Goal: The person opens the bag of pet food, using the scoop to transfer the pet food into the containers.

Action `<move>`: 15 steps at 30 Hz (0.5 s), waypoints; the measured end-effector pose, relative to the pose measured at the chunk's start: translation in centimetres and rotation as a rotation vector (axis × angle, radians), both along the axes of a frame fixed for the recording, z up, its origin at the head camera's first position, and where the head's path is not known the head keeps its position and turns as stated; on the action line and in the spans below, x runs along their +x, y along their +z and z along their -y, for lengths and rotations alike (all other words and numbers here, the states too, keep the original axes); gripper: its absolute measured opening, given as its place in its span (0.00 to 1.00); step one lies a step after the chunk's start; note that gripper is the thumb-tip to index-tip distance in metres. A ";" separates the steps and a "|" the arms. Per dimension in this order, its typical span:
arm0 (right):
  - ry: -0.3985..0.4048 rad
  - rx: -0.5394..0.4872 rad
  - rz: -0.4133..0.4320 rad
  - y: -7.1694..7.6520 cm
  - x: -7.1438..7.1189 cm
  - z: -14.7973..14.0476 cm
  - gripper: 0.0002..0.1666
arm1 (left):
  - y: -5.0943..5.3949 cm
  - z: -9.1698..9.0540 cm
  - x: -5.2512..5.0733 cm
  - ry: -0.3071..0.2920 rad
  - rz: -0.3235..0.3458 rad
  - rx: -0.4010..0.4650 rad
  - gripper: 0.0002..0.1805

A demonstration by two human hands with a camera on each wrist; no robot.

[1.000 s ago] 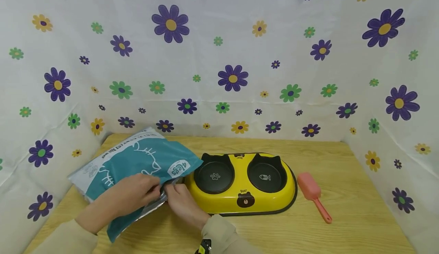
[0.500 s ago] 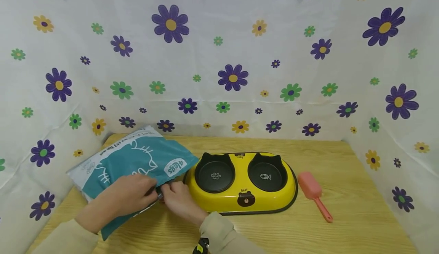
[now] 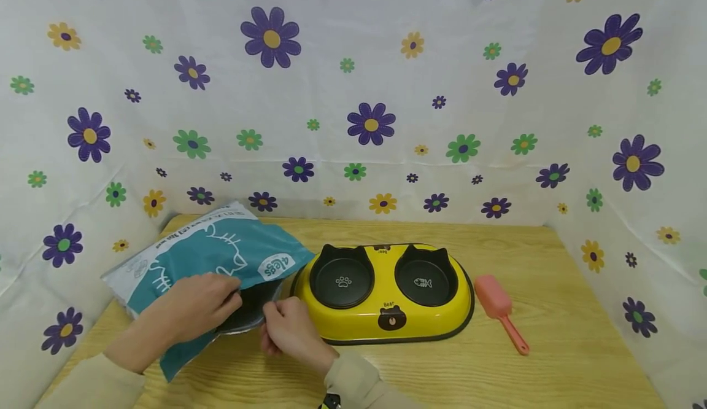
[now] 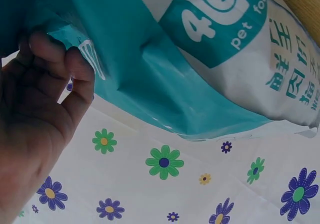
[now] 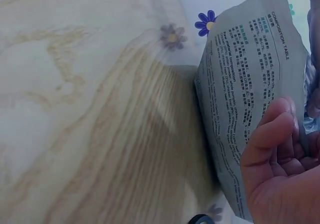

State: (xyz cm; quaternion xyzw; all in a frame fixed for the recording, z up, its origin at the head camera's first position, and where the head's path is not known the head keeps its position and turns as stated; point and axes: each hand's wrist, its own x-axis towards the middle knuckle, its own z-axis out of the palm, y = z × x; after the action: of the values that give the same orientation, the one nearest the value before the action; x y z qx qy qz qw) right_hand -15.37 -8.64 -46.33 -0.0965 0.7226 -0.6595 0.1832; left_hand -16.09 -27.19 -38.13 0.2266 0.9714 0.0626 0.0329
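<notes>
Since half a second ago, the left hand (image 3: 199, 304) and right hand (image 3: 291, 330) have drawn apart, and the bag (image 3: 196, 249) now gapes darkly between them. Each hand's fingers are clamped on the edge of its mouth (image 3: 255, 306). Teal and white, the creased bag (its grey back crowded with print) sits left of the feeder (image 3: 385, 292), one corner overlapping it in view; I cannot tell if they touch. Hands hide part of the bag. Right of the feeder lies a pink scoop (image 3: 494, 298); behind it hangs flowered cloth (image 3: 326, 89).
</notes>
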 end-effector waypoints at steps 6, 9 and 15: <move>-0.006 -0.018 0.058 -0.4 0.3 -0.5 0.30 | 0.4 0.8 -0.6 0.029 0.024 0.031 0.17; -0.006 -0.004 0.079 -0.5 0.4 -0.8 0.30 | 0.5 1.1 -0.7 0.032 0.022 0.036 0.17; -0.014 0.028 0.109 -0.7 0.5 -1.1 0.31 | 0.6 1.5 -0.8 0.031 -0.002 0.031 0.17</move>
State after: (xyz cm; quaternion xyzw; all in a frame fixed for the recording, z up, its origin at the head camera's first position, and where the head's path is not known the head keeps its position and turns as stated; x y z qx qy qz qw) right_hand -14.90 -7.56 -47.07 -0.0527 0.7214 -0.6549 0.2191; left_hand -16.94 -28.71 -37.53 0.2121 0.9738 0.0780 0.0272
